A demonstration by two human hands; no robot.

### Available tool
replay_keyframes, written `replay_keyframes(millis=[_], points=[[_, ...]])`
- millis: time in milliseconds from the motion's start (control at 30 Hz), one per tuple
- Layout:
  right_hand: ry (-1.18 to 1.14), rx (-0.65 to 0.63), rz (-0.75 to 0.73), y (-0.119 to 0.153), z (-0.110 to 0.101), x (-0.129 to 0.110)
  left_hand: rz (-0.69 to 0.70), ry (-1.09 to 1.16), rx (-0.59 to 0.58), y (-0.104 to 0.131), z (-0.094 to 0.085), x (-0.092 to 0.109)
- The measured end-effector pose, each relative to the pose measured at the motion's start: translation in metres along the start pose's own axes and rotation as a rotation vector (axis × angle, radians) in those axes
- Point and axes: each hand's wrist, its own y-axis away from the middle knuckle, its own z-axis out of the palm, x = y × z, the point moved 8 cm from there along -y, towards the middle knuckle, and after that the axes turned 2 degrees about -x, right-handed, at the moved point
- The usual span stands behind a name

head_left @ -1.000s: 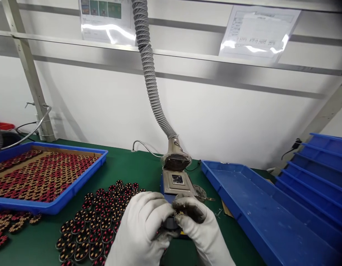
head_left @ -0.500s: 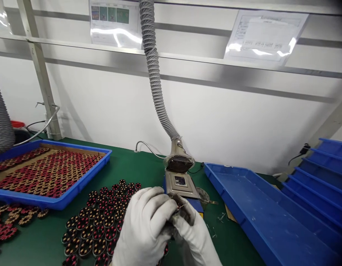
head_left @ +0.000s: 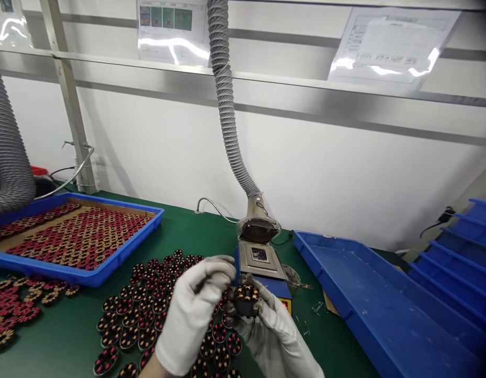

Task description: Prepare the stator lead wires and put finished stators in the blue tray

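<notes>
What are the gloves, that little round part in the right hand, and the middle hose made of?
Gloves: probably fabric, matte white and smudged dark in places, since they crease softly.
Round part: dark outside, perhaps metal or plastic, with copper-coloured segments on top that could be wound wire.
Hose: likely flexible plastic or coated fabric, dull grey, judging by its close ribs and bend.

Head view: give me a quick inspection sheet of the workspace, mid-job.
Surface: green tabletop, partly covered.
Job's things: black round part; similar parts grouped at left; metal-topped unit beyond it.
Clutter: thin bits right of the unit; loose rings in front of the left blue tray.
Hands: both gloved; right hand holds the part; left hand beside it, fingers curled, contact unclear.
Cables: black cable behind the unit; black plug at far right.
Surroundings: ribbed hose joined to a hood; overhead sheets; stacked blue trays at right.
</notes>
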Motion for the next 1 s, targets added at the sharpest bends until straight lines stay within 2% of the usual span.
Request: replay_keyframes(millis=[33,100,167,200,333,433,500,567,633,767,833,933,1000], points=[[0.003,0.001,-0.001,0.001,0.002,-0.001,-0.055,0.022,0.017,0.0,-0.002,-0.002],[-0.007,0.009,-0.015,0.002,0.006,-0.003,-0.113,0.0,-0.078,0.0,0.008,-0.002],[-0.023,0.032,-0.044,0.0,0.005,-0.004,-0.11,-0.021,-0.201,0.0,0.022,0.0],[-0.022,0.051,-0.064,-0.002,0.001,-0.003,-0.088,-0.01,-0.214,0.0,0.025,0.002],[0.035,0.069,-0.068,-0.012,-0.013,0.006,0.033,0.068,-0.086,-0.001,0.015,0.007],[-0.034,0.048,-0.028,-0.005,-0.008,0.006,0.029,0.004,0.024,0.001,-0.002,0.007],[-0.135,0.014,-0.014,0.005,0.005,0.001,-0.005,-0.105,-0.054,0.003,0.001,0.007],[-0.199,-0.019,-0.017,0.014,0.017,-0.005,-0.026,-0.204,-0.205,0.005,0.015,0.005],[-0.201,-0.052,-0.021,0.017,0.024,-0.008,-0.01,-0.236,-0.276,0.007,0.025,0.005],[-0.128,-0.066,0.005,0.011,0.023,-0.003,0.048,-0.087,-0.222,0.003,0.026,0.004],[-0.084,-0.054,0.009,0.004,0.019,0.002,0.027,0.029,-0.145,0.001,0.018,0.0],[-0.043,-0.04,0.0,-0.003,0.015,0.006,-0.047,0.131,0.046,0.001,-0.003,-0.005],[-0.052,-0.036,0.0,-0.005,0.015,0.008,-0.105,0.126,0.087,0.001,-0.008,-0.007]])
